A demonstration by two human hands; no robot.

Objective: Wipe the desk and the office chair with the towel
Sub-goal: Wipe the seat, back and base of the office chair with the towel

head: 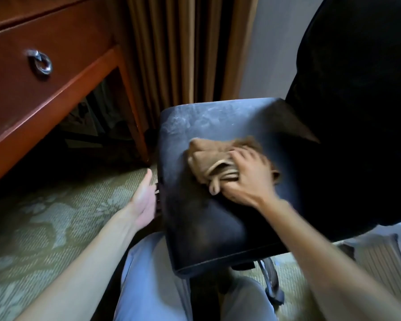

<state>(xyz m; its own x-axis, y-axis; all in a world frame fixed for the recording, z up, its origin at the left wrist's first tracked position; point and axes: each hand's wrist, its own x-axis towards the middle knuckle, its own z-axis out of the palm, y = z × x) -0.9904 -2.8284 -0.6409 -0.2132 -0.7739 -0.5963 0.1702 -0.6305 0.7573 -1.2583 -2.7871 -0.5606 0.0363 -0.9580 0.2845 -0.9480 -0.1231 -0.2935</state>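
A black office chair fills the middle and right; its dusty seat (208, 218) faces me and its dark backrest (357, 112) rises at the right. A bunched brown towel (208, 158) lies on the seat's middle. My right hand (248, 177) grips the towel and presses it onto the seat; it is motion-blurred. My left hand (144, 198) rests against the seat's left edge, with its fingers hidden under the rim. The red-brown wooden desk (56, 93) stands at the upper left.
The desk drawer has a metal ring pull (40, 63). Brown curtains (183, 47) hang behind the chair. Patterned green carpet (44, 228) covers the floor. My knees in light trousers (148, 286) sit below the seat. The chair's base and a caster (273, 288) show underneath.
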